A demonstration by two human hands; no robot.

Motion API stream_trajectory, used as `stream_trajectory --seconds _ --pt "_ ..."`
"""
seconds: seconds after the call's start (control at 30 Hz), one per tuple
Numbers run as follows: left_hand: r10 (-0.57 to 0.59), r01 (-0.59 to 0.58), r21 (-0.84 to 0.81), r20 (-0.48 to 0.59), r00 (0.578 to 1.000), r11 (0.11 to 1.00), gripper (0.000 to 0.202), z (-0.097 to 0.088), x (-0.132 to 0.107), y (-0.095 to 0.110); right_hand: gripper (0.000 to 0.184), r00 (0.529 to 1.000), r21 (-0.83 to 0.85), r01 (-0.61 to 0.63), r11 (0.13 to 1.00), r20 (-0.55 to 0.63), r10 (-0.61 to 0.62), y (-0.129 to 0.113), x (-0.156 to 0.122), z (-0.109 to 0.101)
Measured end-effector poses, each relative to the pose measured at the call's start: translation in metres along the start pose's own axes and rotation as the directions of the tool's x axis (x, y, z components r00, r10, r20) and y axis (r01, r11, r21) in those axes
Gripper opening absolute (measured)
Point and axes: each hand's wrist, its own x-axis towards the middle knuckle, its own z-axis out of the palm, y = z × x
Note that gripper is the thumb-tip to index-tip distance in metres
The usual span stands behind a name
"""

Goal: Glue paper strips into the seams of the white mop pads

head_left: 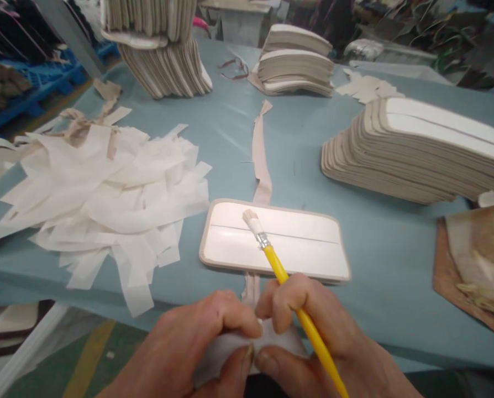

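Note:
My left hand (pixel 197 337) is closed at the near table edge, thumb and finger pinching a pale, paper-like piece (pixel 220 354). My right hand (pixel 313 320) meets it fingertip to fingertip at the same piece and also grips a paintbrush (pixel 278 265) with a yellow handle and pale bristles. The brush slants over a white rounded panel (pixel 272 254) with beige edges and a dark line along it; whether the bristles touch it I cannot tell. A pinkish strip (pixel 261 160) runs out behind the panel, and a similar short strip (pixel 251 288) shows in front, leading toward my fingers.
Loose white paper strips (pixel 118 193) lie heaped on the left. Stacked beige panels stand at the right (pixel 396 155), back middle (pixel 294 66) and back left (pixel 164 66). A glue-crusted board (pixel 474 265) sits at the right edge of the blue-green table (pixel 305 149).

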Motion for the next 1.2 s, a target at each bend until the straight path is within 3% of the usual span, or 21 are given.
stream_trajectory --seconds 0.07,0.17,0.27,0.33,0.4,0.57,0.83,1.0,1.2 --pt "-0.013 0.014 -0.061 0.016 1.0 0.998 0.017 0.009 0.01 -0.002 0.021 1.0 -0.029 -0.005 1.0 0.0 0.005 0.0 0.002 -0.002" --pt "-0.113 0.11 -0.033 -0.112 0.987 0.993 0.01 0.017 0.022 -0.013 0.024 1.0 -0.026 -0.012 1.0 -0.02 0.012 0.007 0.012 -0.001" --pt "-0.277 0.262 -0.092 -0.283 0.918 0.961 0.013 0.021 0.031 -0.029 0.023 0.998 -0.142 0.005 0.99 -0.058 -0.013 0.02 0.027 0.002" --pt "-0.357 0.32 -0.163 -0.333 0.873 0.933 0.019 0.022 0.035 -0.041 0.022 0.996 -0.244 0.048 0.969 -0.063 -0.065 0.029 0.039 0.005" --pt "-0.385 0.349 -0.164 -0.374 0.843 0.923 0.025 0.024 0.038 -0.052 0.021 0.993 -0.318 0.084 0.944 -0.051 -0.106 0.036 0.052 0.009" --pt "-0.333 0.412 0.047 -0.507 0.795 0.91 0.044 0.027 0.044 -0.072 0.018 0.99 -0.444 0.122 0.887 -0.013 -0.143 0.046 0.073 0.019" --pt "-0.335 0.415 0.042 -0.518 0.787 0.909 0.04 0.023 0.053 -0.082 0.014 0.994 -0.536 -0.046 0.843 -0.109 -0.015 0.054 0.081 0.026" --pt "-0.283 0.394 0.081 -0.566 0.774 0.915 0.036 0.021 0.052 -0.084 0.015 0.988 -0.575 -0.085 0.814 -0.151 -0.004 0.055 0.082 0.028" --pt "-0.207 0.341 0.167 -0.531 0.822 0.925 0.026 0.019 0.049 -0.087 0.014 0.988 -0.594 -0.103 0.798 -0.152 0.014 0.055 0.083 0.029"
